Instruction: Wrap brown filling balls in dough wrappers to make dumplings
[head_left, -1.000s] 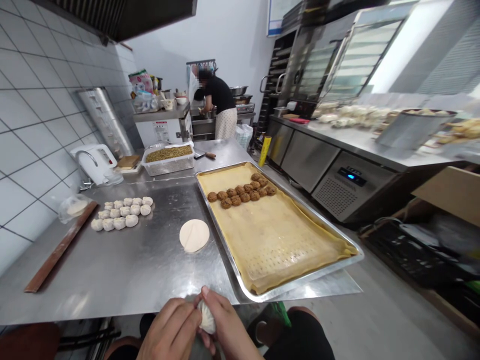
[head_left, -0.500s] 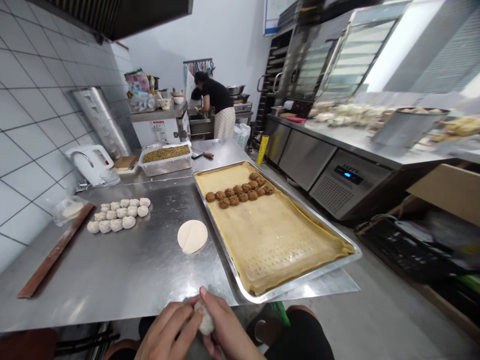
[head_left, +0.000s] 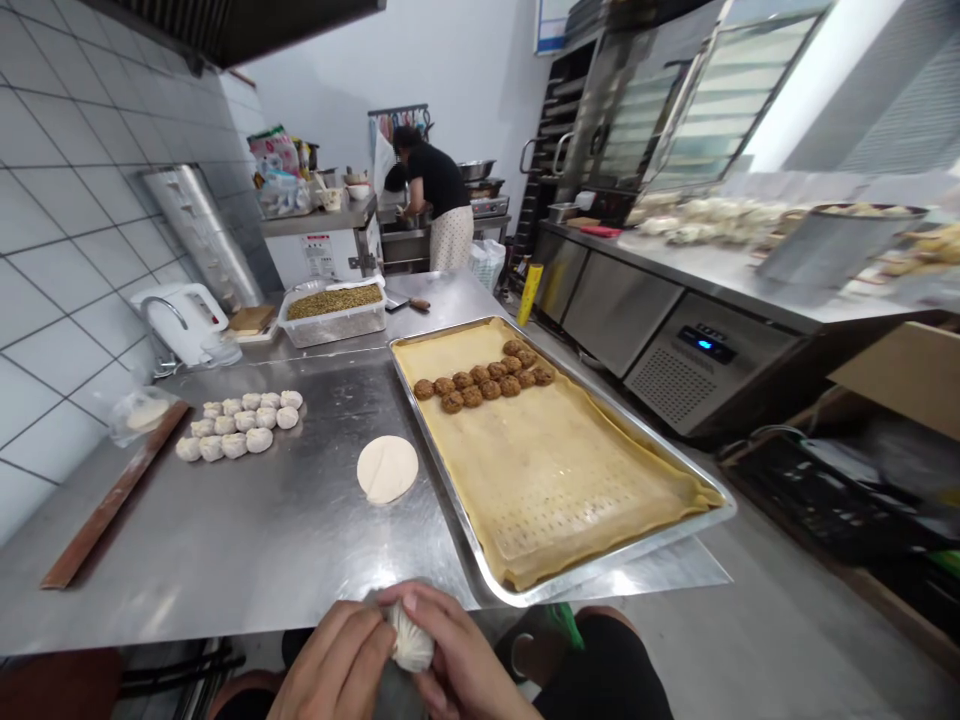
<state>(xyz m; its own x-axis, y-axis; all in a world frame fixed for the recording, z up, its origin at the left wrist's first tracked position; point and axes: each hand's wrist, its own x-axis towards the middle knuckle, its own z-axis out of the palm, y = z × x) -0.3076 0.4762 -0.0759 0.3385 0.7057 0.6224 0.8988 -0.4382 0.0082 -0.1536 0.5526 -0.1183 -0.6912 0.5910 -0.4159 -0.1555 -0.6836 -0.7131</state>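
Note:
Between my two hands, just off the table's front edge, is a pale pleated dough bun [head_left: 412, 643]. My left hand [head_left: 334, 660] pinches its gathered side with bent fingers. Curled round the bun from the other side is my right hand [head_left: 457, 640]. A flat round dough wrapper [head_left: 388, 469] lies on the steel table ahead of my hands. To its right, brown filling balls [head_left: 480, 377] sit in rows on a lined baking tray [head_left: 501, 594]. Several floured dough pieces [head_left: 235, 430] stand in rows at the left.
A wooden rolling stick [head_left: 112, 500] lies along the table's left side, near a plastic bag [head_left: 139, 415]. Behind are a white kettle [head_left: 184, 320] and a plastic tub of green-brown filling [head_left: 334, 318]. A scraper [head_left: 409, 303] lies beside the tub. A person [head_left: 439, 195] bends over a far counter.
My fingers have shifted on the bun, and it has turned so that its pleats now show. The whole view has moved slightly; the things on the table stay where they were.

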